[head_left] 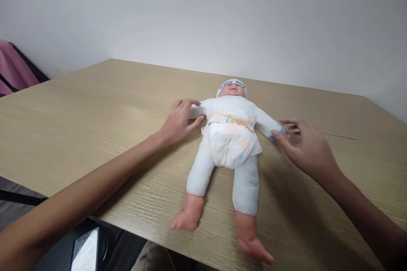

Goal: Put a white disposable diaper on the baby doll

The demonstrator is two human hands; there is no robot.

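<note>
A baby doll (229, 112) in white clothes lies on its back on the wooden table (95, 114), head away from me, with a white cap (232, 82) and a diaper (231, 144) round its waist. My left hand (178, 120) rests on the doll's arm at the left, fingers curled over the sleeve. On the other side my right hand (305, 146) pinches the diaper's side tab (274, 131), which has a blue end and is pulled out past the doll's other arm. The doll's bare feet point toward me near the table's front edge.
A plain white wall stands behind the table. A pink cloth (14, 70) lies over something dark at the far left. Below the table's front edge a phone-like screen (85, 250) shows.
</note>
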